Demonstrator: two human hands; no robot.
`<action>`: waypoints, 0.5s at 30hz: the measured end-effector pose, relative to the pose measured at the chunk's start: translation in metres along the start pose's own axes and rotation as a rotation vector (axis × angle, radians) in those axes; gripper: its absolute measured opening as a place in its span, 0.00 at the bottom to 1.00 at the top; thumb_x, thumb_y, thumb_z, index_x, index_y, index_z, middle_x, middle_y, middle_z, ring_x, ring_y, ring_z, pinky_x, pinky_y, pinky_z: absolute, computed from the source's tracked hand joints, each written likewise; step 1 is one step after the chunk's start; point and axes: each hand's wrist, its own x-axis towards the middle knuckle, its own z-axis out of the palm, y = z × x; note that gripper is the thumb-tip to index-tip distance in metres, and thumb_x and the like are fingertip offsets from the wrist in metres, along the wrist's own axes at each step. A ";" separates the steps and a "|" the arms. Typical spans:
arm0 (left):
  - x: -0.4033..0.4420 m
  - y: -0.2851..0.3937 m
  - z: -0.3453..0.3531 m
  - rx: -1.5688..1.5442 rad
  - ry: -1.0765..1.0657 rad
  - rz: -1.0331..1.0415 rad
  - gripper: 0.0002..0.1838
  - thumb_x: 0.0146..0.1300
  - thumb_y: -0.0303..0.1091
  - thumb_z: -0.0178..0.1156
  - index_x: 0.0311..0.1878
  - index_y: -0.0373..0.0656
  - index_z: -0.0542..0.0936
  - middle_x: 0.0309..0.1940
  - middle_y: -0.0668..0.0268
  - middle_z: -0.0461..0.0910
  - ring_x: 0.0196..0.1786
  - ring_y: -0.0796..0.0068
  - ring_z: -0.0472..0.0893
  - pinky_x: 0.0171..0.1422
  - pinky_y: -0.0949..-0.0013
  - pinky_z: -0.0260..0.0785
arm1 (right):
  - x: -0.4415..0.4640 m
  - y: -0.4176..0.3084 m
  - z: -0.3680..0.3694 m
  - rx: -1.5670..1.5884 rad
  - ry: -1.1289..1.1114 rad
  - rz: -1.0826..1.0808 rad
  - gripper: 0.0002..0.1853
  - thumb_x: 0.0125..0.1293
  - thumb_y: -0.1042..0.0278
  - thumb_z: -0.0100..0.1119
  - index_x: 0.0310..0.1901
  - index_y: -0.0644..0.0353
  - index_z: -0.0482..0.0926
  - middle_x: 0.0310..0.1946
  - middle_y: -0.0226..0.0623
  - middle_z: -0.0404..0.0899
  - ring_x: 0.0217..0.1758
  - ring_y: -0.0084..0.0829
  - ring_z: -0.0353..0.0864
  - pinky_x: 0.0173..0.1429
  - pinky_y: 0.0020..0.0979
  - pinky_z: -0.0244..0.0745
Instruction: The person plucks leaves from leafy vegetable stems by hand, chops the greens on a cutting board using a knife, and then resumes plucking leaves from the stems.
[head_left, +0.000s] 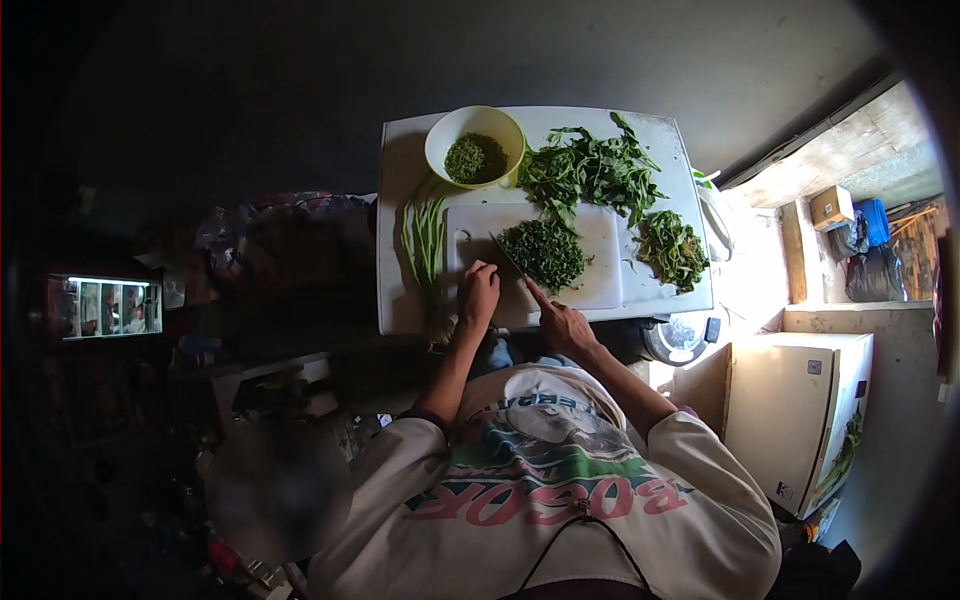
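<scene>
My right hand (567, 328) is closed round a knife, index finger stretched forward along it. The knife's blade (508, 256) slants up and left along the edge of a heap of finely chopped greens (545, 258) on a white cutting board (603, 280). Just left of the blade, my left hand (480, 292) rests on the board with its fingers bent and close together. Whatever may be under those fingers is hidden. A bunch of green long beans or onion stalks (425, 240) lies beside the board's left edge; I cannot tell which.
A pale bowl (436, 165) with chopped greens stands at the table's back left. Loose leafy greens (595, 170) spread behind the board, and a pile of trimmed greens (672, 252) sits to its right. A white fridge (785, 410) stands at right; the white table (395, 310) ends near my body.
</scene>
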 end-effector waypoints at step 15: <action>0.003 -0.002 -0.010 0.070 -0.065 0.099 0.12 0.53 0.19 0.62 0.42 0.34 0.82 0.43 0.54 0.79 0.48 0.48 0.79 0.52 0.53 0.74 | 0.008 -0.009 0.034 0.050 0.090 -0.026 0.42 0.66 0.73 0.49 0.80 0.40 0.46 0.26 0.55 0.81 0.26 0.56 0.81 0.32 0.55 0.74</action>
